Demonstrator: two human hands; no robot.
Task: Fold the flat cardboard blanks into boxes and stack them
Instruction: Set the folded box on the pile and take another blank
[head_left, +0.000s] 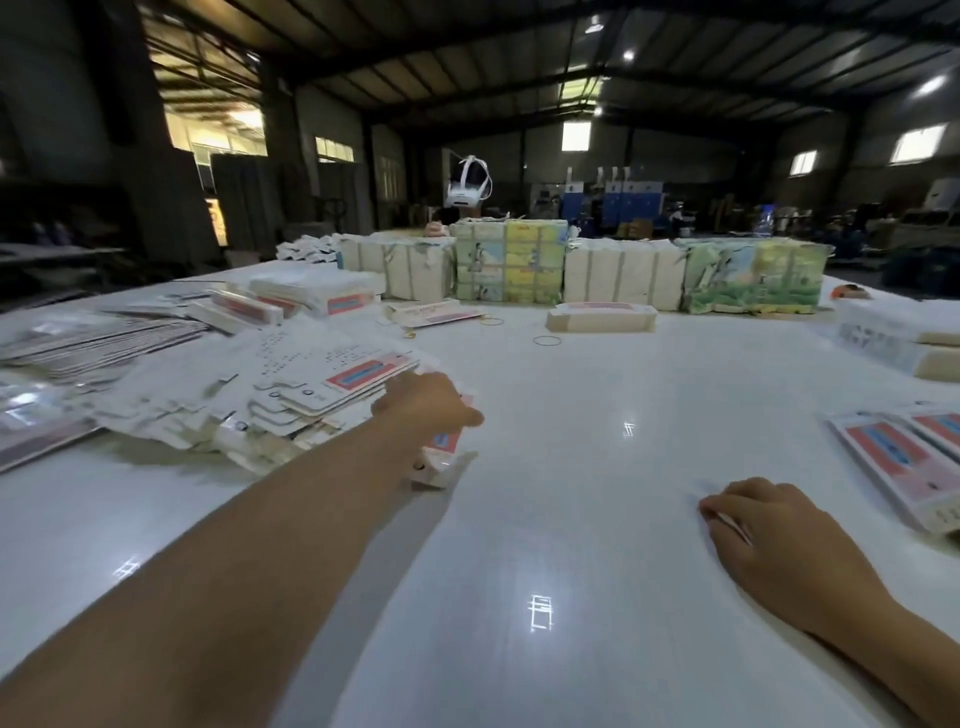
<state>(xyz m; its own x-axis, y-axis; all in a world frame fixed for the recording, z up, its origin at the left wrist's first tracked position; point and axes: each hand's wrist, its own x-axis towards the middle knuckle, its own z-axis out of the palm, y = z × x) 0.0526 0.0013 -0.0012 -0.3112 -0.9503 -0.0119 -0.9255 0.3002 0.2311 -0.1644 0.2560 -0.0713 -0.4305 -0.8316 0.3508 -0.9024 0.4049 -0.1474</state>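
Now your left hand (423, 402) pinches a flat blank (441, 447) at the pile (frame left), right hand (769, 525) resting loosely; draw it clear to fold.

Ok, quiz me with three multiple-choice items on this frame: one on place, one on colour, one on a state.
1. Where does the loose pile of flat white cardboard blanks lie on the white table?
A left
B right
C centre

2. What colour is the blanks' printed panel?
A green
B red-pink with blue
C black

3. What is the left hand doing?
A hanging idle
B gripping a blank at the pile's edge
C pressing the table

Answers: 1 A, pile sits left; 2 B, panels show it; 3 B, fingers curl on card while the right hand rests on the table.
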